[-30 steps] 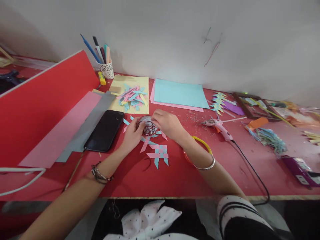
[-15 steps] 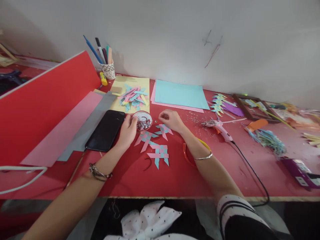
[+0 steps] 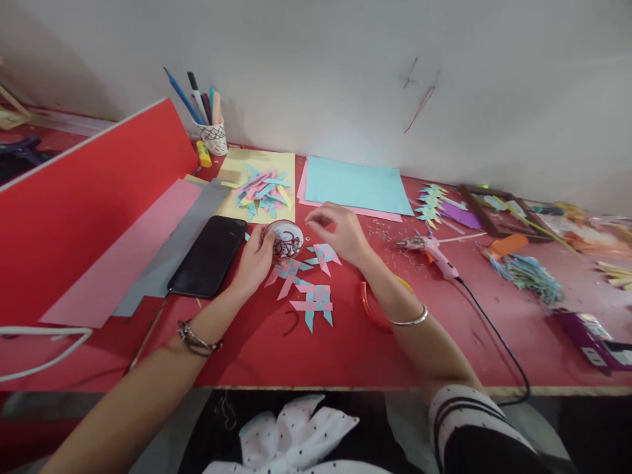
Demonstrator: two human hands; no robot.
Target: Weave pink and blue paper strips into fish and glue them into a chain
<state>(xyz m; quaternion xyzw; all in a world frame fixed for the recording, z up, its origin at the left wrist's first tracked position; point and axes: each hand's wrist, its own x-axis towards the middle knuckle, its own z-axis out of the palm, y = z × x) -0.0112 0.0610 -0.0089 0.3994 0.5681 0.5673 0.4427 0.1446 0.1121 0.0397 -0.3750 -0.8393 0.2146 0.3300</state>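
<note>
My left hand [image 3: 257,253] grips the edge of a small round white container [image 3: 288,238] with thin dark red, curled pieces in it. To the right of the container, my right hand [image 3: 340,230] is raised over the table with thumb and forefinger close together. Anything between those fingertips is too small to make out. Below the hands lie woven pink and blue paper pieces: one [image 3: 289,270] under the container, one [image 3: 324,257] to its right and one [image 3: 316,303] nearer me. A thin dark curved strip [image 3: 292,322] lies beside the nearest piece.
A black phone [image 3: 207,257] lies left of my left hand. Paper strips [image 3: 264,191] are heaped on a yellow sheet; blue paper [image 3: 353,184] lies behind. Right of my forearm is a corded pink glue gun [image 3: 429,250]. Yellow and red rings [image 3: 368,306] sit partly under that forearm.
My right hand has risen slightly away from me, and its thumb and forefinger have stretched out a little. My left hand and the container have shifted slightly right.
</note>
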